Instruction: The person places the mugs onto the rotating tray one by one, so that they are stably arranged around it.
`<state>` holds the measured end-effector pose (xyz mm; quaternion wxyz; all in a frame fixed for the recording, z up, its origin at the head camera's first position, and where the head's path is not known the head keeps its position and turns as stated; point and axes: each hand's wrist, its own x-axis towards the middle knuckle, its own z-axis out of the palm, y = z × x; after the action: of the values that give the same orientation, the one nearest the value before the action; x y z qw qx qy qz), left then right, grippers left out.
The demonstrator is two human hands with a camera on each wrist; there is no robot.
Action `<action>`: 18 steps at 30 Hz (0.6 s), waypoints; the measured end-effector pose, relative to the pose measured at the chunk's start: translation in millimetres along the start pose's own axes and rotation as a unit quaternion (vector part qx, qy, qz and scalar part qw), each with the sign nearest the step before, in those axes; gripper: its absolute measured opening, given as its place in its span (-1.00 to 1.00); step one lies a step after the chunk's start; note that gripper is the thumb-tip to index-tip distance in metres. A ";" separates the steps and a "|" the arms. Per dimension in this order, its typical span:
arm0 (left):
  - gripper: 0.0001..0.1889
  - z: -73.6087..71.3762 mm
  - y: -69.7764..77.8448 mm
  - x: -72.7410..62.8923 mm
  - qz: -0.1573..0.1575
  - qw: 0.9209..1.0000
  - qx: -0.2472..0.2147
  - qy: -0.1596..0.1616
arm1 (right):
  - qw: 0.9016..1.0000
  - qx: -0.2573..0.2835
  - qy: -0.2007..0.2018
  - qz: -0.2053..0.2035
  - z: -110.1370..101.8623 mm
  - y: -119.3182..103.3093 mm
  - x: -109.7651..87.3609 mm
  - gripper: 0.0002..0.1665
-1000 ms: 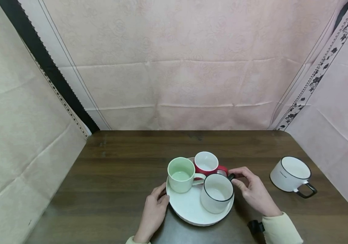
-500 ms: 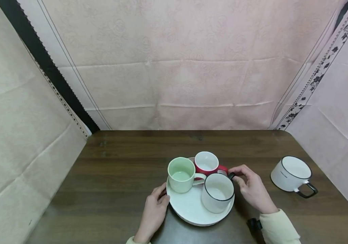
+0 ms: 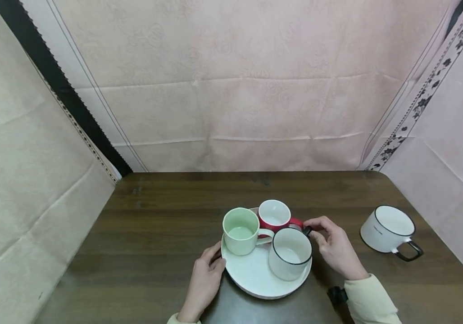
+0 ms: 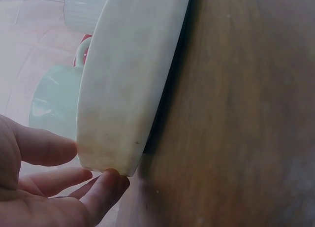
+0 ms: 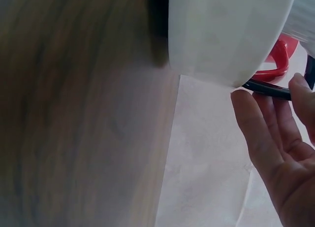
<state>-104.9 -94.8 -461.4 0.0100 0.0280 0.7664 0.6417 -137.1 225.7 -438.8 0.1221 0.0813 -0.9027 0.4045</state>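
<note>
A round white plate (image 3: pixel 256 285) with a thick side rests on the brown table. My left hand (image 3: pixel 204 281) holds its left edge; the left wrist view shows the thumb (image 4: pixel 54 150) at the rim and fingertips at its side. On the plate, a light green mug (image 3: pixel 237 247) stands at the left and a red mug (image 3: pixel 263 223) with a white inside at the back. A white mug (image 3: pixel 284 269) with a black rim stands at the front right. My right hand (image 3: pixel 337 249) pinches that mug's black handle (image 5: pixel 268 89) between thumb and fingers, beside the red handle.
Another white mug (image 3: pixel 379 236) with black rim and handle stands alone at the right of the table (image 3: pixel 154 261). Pale cloth walls (image 3: pixel 235 112) enclose the table's back and both sides. A black strap (image 3: pixel 338 295) sits at the right wrist.
Almost nothing moves. The right forearm has shifted slightly to the left, and the held white mug sits marginally higher in the view. The left hand stays on the plate.
</note>
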 end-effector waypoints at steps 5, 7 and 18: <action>-0.54 0.4 -0.6 1.5 -0.005 1.000 0.011 0.000 | 1.000 0.002 -0.008 0.019 -2.2 -2.7 -1.1 -0.63; -0.54 0.8 -0.4 1.5 0.001 1.000 0.013 0.000 | 1.000 0.002 -0.011 0.029 -5.4 -3.8 -2.1 -0.65; -0.53 2.1 -0.3 -1.2 0.007 1.000 -0.021 0.001 | 0.996 -0.023 0.086 -0.002 -45.5 -6.7 -21.9 -0.73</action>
<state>-103.6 -92.9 -462.1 0.0055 0.0324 0.7524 0.6579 -107.5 256.4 -411.1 0.2021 0.0452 -0.8979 0.3885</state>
